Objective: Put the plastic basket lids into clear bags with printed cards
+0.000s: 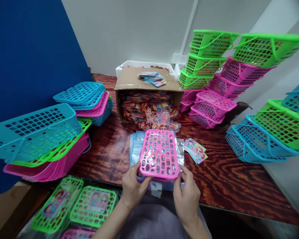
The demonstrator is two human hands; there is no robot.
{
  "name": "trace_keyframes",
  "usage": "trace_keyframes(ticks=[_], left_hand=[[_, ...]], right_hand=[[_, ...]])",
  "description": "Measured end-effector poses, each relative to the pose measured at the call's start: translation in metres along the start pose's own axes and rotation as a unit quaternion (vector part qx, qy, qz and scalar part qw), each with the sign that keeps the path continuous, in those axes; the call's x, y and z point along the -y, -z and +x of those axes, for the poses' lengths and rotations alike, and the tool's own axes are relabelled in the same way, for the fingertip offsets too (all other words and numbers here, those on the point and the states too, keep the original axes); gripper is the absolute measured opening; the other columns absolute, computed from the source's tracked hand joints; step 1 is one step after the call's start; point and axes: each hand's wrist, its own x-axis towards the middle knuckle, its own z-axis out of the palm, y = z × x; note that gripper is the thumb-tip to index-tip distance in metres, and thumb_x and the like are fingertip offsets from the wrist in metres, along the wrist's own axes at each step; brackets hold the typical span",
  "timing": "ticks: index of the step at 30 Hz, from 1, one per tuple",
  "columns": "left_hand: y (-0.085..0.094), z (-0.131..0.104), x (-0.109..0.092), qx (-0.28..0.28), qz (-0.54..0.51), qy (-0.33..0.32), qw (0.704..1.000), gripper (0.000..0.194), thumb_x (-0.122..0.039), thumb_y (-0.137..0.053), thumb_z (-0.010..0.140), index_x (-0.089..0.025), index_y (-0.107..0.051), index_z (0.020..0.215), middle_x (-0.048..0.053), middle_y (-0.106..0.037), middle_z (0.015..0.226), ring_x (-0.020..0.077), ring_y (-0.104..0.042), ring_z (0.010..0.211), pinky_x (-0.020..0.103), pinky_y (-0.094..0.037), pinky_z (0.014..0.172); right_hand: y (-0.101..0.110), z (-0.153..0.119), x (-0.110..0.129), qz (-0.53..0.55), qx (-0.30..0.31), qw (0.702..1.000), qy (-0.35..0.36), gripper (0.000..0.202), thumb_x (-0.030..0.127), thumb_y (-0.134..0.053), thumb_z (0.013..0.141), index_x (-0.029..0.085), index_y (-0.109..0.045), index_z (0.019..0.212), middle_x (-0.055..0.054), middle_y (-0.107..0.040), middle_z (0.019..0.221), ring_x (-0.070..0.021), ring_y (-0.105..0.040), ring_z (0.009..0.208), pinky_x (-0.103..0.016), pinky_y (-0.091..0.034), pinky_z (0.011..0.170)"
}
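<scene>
A pink plastic basket (159, 153) with a perforated lid on top lies in front of me, clear plastic film around its edges. At its near left corner, my left hand (134, 184) is closed on the rim, thumb along the front. My right hand (187, 192) pinches the near right corner, where film shows between the fingers. Beneath the basket is a pile of clear plastic bags (135, 147), mostly covered. Several printed cards (195, 151) are fanned out to the right of it. The basket's contents cannot be made out.
Behind stands an open cardboard box (149, 81) of small packets, more cards (153, 79) on top. Blue lids (79, 93) and nested baskets (40, 126) stand left. Green (209, 43), pink and blue (251, 139) baskets are stacked right. Bagged green baskets (94, 205) sit low left.
</scene>
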Motion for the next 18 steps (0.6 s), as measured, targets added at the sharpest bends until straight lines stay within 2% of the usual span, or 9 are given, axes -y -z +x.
trace_keyframes(ticks=[3, 5, 8, 11, 15, 18], left_hand=[[-0.007, -0.002, -0.013, -0.008, -0.006, 0.037, 0.999, 0.045, -0.049, -0.061, 0.091, -0.014, -0.054, 0.119, 0.004, -0.068, 0.081, 0.0166, -0.066, 0.062, 0.028, -0.055, 0.06], [-0.01, -0.005, -0.016, -0.007, -0.02, 0.054, 0.998, 0.044, -0.048, -0.061, 0.091, -0.014, -0.054, 0.118, 0.005, -0.069, 0.082, 0.0172, -0.068, 0.066, 0.027, -0.055, 0.062], [-0.009, -0.01, -0.012, 0.018, -0.044, 0.056, 0.997, 0.041, -0.044, -0.06, 0.092, -0.014, -0.054, 0.119, 0.003, -0.067, 0.08, 0.0161, -0.066, 0.066, 0.027, -0.054, 0.062], [-0.002, -0.016, 0.001, 0.051, -0.043, 0.037, 0.997, 0.03, -0.036, -0.055, 0.095, -0.015, -0.055, 0.116, -0.002, -0.06, 0.069, 0.0138, -0.06, 0.057, 0.026, -0.051, 0.059], [0.006, -0.02, 0.011, 0.064, -0.005, 0.054, 0.996, 0.022, -0.028, -0.05, 0.096, -0.015, -0.057, 0.112, 0.001, -0.064, 0.077, 0.0154, -0.064, 0.065, 0.027, -0.05, 0.065], [0.007, -0.018, 0.007, 0.127, 0.046, 0.1, 0.986, 0.028, -0.028, -0.049, 0.094, -0.013, -0.056, 0.118, 0.003, -0.065, 0.077, 0.0194, -0.066, 0.069, 0.03, -0.049, 0.066]], right_hand=[[0.003, -0.008, -0.01, 0.011, -0.008, 0.999, -0.036, 0.028, 0.029, -0.048, 0.097, 0.016, -0.058, 0.12, -0.01, -0.072, 0.098, -0.0222, -0.07, 0.084, -0.031, -0.05, 0.074], [0.004, -0.02, -0.02, 0.02, -0.003, 0.995, -0.094, 0.034, 0.036, -0.05, 0.096, 0.015, -0.057, 0.122, -0.008, -0.07, 0.087, -0.0215, -0.068, 0.076, -0.03, -0.048, 0.069], [0.008, -0.035, -0.034, 0.049, 0.01, 0.981, -0.186, 0.043, 0.044, -0.052, 0.094, 0.015, -0.054, 0.125, -0.004, -0.066, 0.079, -0.0204, -0.064, 0.071, -0.03, -0.047, 0.07], [0.01, -0.04, -0.038, 0.087, 0.015, 0.969, -0.231, 0.047, 0.048, -0.051, 0.094, 0.015, -0.052, 0.126, -0.003, -0.065, 0.08, -0.0196, -0.061, 0.072, -0.031, -0.046, 0.072], [0.006, -0.038, -0.036, 0.091, 0.075, 0.956, -0.268, 0.056, 0.054, -0.056, 0.089, 0.015, -0.049, 0.128, -0.001, -0.063, 0.076, -0.0196, -0.059, 0.064, -0.031, -0.045, 0.065], [0.001, -0.035, -0.033, 0.109, 0.119, 0.941, -0.297, 0.057, 0.051, -0.06, 0.087, 0.017, -0.048, 0.13, -0.002, -0.066, 0.075, -0.0194, -0.057, 0.056, -0.03, -0.044, 0.057]])
